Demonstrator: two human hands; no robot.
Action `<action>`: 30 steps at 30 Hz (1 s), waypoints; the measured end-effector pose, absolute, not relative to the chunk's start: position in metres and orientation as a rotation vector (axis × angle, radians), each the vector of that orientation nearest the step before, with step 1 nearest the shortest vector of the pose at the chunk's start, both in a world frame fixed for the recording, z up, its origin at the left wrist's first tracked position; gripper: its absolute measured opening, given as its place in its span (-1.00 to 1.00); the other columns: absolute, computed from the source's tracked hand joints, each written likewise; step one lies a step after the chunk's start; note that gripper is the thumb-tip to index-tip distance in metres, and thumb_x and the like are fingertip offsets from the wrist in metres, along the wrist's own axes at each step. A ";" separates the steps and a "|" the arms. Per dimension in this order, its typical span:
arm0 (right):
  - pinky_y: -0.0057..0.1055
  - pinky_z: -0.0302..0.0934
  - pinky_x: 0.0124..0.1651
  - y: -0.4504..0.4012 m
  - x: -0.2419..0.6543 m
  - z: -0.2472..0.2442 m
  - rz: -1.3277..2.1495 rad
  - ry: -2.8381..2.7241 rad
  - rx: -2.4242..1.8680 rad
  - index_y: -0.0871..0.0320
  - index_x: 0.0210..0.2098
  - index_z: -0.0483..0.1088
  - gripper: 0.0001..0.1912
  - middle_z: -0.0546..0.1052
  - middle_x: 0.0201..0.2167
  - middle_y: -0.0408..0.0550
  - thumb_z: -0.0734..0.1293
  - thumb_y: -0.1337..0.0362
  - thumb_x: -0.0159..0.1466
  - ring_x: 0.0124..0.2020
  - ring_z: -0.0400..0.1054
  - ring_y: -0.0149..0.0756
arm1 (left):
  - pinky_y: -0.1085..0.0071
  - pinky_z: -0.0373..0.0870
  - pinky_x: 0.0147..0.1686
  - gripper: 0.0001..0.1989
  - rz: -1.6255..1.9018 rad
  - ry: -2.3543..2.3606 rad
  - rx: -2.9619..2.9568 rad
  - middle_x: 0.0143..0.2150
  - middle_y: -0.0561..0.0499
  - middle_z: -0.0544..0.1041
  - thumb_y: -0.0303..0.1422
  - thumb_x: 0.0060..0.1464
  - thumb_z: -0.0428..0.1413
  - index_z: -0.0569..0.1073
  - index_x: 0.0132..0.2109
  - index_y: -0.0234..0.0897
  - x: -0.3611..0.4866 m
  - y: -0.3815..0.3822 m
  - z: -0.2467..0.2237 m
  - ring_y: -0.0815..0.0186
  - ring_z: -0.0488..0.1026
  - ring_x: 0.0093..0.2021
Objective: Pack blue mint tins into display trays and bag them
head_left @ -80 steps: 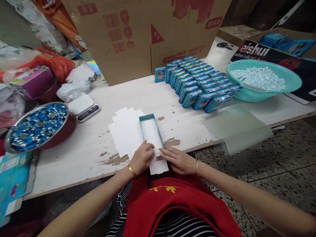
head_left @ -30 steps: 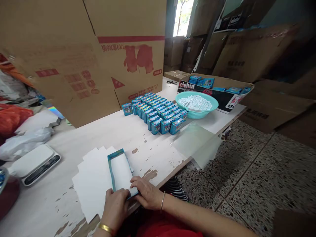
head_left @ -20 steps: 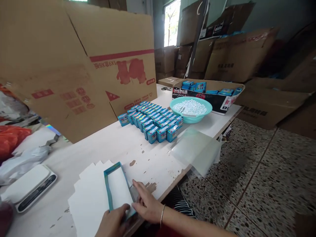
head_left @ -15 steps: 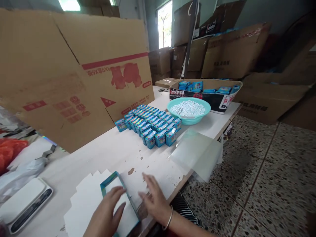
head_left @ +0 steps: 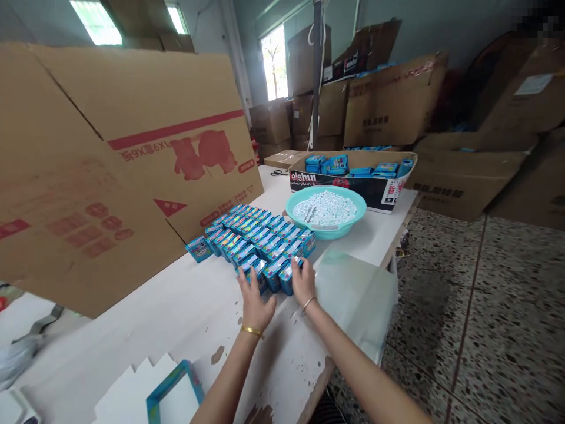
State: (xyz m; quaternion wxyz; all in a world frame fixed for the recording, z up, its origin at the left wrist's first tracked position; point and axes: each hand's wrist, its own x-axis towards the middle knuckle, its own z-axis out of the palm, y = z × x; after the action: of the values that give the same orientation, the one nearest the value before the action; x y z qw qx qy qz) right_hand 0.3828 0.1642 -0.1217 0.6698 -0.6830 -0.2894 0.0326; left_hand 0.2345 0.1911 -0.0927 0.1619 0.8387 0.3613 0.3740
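Rows of small blue boxes (head_left: pixel 251 232) stand on the white table (head_left: pixel 176 306). My left hand (head_left: pixel 256 300) is at the front left of the rows, fingers apart, its fingertips against a front box. At the front right corner, my right hand (head_left: pixel 303 281) has its fingers around the end blue box (head_left: pixel 286 278). A blue rectangular frame (head_left: pixel 165 386) lies on white sheets (head_left: pixel 128 391) at the near left, with white inside it.
Behind the rows are a turquoise basin (head_left: pixel 326 229) of small white pieces and an open carton (head_left: pixel 348 187) holding blue packs. Clear plastic sheets (head_left: pixel 357 291) lie at the right edge. A large cardboard box (head_left: pixel 123 176) stands at the left.
Both hands have moved forward from the blue frame to the front of the box rows. My right hand has closed on the end box. The view has shifted.
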 end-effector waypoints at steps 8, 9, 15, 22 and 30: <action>-0.11 0.19 0.02 0.151 0.345 -0.111 0.203 -0.762 -1.599 0.14 -0.11 0.36 -0.52 0.46 -0.15 0.10 0.10 -0.10 0.30 -0.06 0.30 -0.11 | -0.24 -0.01 0.19 -0.17 0.985 1.104 2.510 0.33 -0.29 -0.05 -0.32 -0.14 0.22 0.06 0.27 -0.22 0.239 0.180 -0.083 -0.22 -0.15 0.34; -0.11 0.19 0.03 0.149 0.344 -0.111 0.219 -0.797 -1.588 0.14 -0.12 0.37 -0.53 0.46 -0.15 0.10 0.09 -0.09 0.31 -0.05 0.30 -0.11 | -0.22 0.04 0.17 -0.19 0.974 1.126 2.507 0.31 -0.29 -0.01 -0.33 -0.14 0.21 0.08 0.26 -0.22 0.237 0.180 -0.081 -0.22 -0.08 0.32; -0.14 0.08 0.22 0.151 0.341 -0.111 0.361 -0.933 -1.497 0.22 0.10 0.28 -0.38 0.23 0.20 0.20 0.06 -0.13 0.31 0.23 0.11 -0.13 | -0.16 0.08 0.18 -0.14 0.841 1.082 2.612 0.32 -0.32 -0.03 -0.28 -0.17 0.24 0.07 0.27 -0.26 0.219 0.189 -0.072 -0.19 -0.02 0.31; -0.16 0.01 0.27 0.155 0.343 -0.106 0.654 -0.832 -1.312 0.14 0.15 0.28 -0.34 0.32 0.16 0.10 0.08 -0.18 0.28 0.21 0.16 -0.15 | -0.12 0.02 0.23 -0.08 0.596 1.071 2.622 0.39 -0.31 -0.21 -0.33 -0.18 0.22 -0.04 0.30 -0.32 0.219 0.198 -0.074 -0.18 -0.27 0.37; -0.14 -0.11 0.33 0.149 0.335 -0.095 0.896 -0.873 -1.103 0.11 0.20 0.22 -0.23 0.23 0.25 0.00 0.03 -0.28 0.23 0.29 0.03 -0.17 | -0.07 0.13 0.17 -0.20 0.493 1.147 2.752 0.29 -0.34 0.04 -0.24 -0.14 0.18 0.09 0.23 -0.35 0.212 0.188 -0.057 -0.16 0.05 0.26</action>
State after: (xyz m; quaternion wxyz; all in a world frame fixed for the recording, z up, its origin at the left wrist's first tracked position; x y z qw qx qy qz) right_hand 0.3353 0.1491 -0.0952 0.6720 -0.4897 -0.3877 0.3978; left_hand 0.2124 0.1876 -0.0566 0.0600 0.9090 0.3789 0.1627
